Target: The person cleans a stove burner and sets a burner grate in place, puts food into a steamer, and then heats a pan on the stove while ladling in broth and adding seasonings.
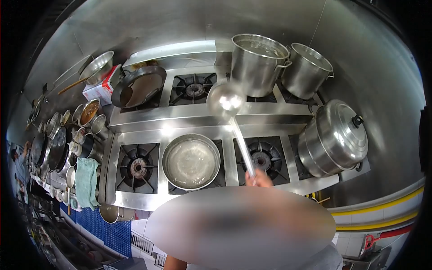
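Observation:
My right hand (259,178) is closed round the handle of a large metal ladle (227,101). The ladle's round bowl, slightly blurred, is raised over the stove between the front and back burners. Left of it, a wide metal pot (191,162) with clear liquid sits on a front burner. The tall pot (255,67) stands just behind and right of the ladle bowl. A bare front burner (260,161) lies beyond my right hand. My left hand is not visible; only part of an arm shows at the bottom edge, and a blurred oval covers the area beside it.
A second tall pot (308,69) and a lidded steamer (334,138) stand at right. A dark wok (140,87) sits back left. Further left are bowls, a green cloth (87,182) and a lower pot (110,213). Other people (20,166) appear at far left.

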`<state>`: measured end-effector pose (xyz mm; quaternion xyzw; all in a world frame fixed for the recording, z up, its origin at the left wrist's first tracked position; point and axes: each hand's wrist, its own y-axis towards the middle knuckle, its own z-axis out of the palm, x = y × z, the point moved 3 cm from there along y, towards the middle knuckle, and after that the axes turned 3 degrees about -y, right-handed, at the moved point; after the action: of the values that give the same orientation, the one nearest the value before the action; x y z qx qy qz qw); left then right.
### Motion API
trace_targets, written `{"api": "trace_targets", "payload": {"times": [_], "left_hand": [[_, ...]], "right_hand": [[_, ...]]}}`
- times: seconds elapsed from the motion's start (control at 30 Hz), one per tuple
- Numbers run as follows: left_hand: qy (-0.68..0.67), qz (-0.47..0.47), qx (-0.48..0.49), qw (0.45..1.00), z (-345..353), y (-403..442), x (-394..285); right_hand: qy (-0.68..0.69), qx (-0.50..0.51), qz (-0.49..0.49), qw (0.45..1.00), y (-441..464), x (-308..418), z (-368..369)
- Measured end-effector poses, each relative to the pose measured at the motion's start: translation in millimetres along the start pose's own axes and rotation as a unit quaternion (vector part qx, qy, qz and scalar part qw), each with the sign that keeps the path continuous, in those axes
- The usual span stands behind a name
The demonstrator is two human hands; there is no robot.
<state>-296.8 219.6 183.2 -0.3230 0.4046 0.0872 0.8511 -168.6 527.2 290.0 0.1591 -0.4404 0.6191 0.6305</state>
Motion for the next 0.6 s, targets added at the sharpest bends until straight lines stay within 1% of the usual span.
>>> {"api": "trace_targets", "payload": {"times": [0.03,0.07,0.1,0.13,0.17,0.2,0.23,0.27,0.3,0.33,0.37,0.47,0.5,0.53,0.57,0.6], "left_hand": [[-0.021,0.009,-0.027,0.999,-6,-2,3],[-0.042,0.018,-0.052,0.998,-13,-4,8],[-0.043,0.018,-0.111,0.993,-29,-8,21],[-0.044,0.018,-0.170,0.984,-49,-12,41],[-0.064,0.002,-0.210,0.976,-72,-20,66],[-0.083,-0.014,-0.250,0.965,-91,-32,94],[-0.081,-0.033,-0.324,0.942,-102,-46,122],[-0.080,-0.054,-0.396,0.913,-111,-65,158],[-0.097,-0.038,-0.457,0.883,-128,-83,208],[-0.130,-0.051,-0.487,0.862,-133,-105,250],[-0.143,-0.083,-0.511,0.843,-126,-118,276],[-0.163,-0.184,-0.517,0.820,-81,-132,321],[-0.164,-0.201,-0.508,0.822,-69,-130,328],[-0.164,-0.212,-0.498,0.824,-60,-127,333],[-0.164,-0.220,-0.486,0.830,-51,-122,337],[-0.164,-0.224,-0.475,0.835,-44,-119,341]], "right_hand": [[-0.027,-0.008,-0.072,0.997,6,48,0],[-0.096,-0.043,-0.140,0.985,4,101,11],[-0.199,-0.105,-0.169,0.959,9,150,9],[-0.264,-0.143,-0.176,0.938,17,193,5],[-0.383,-0.201,-0.198,0.880,24,240,7],[-0.445,-0.255,-0.204,0.834,37,279,1],[-0.474,-0.287,-0.206,0.807,58,315,-18],[-0.548,-0.318,-0.211,0.744,77,350,-34],[-0.583,-0.324,-0.202,0.718,108,381,-65],[-0.610,-0.325,-0.153,0.707,114,399,-56],[-0.613,-0.328,-0.134,0.706,127,414,-62],[-0.552,-0.251,-0.058,0.793,163,443,-77],[-0.426,-0.207,-0.035,0.880,182,448,-90],[-0.285,-0.185,-0.019,0.940,183,452,-86],[-0.138,-0.160,0.000,0.978,180,455,-78],[0.013,-0.133,0.021,0.991,179,455,-71]]}}
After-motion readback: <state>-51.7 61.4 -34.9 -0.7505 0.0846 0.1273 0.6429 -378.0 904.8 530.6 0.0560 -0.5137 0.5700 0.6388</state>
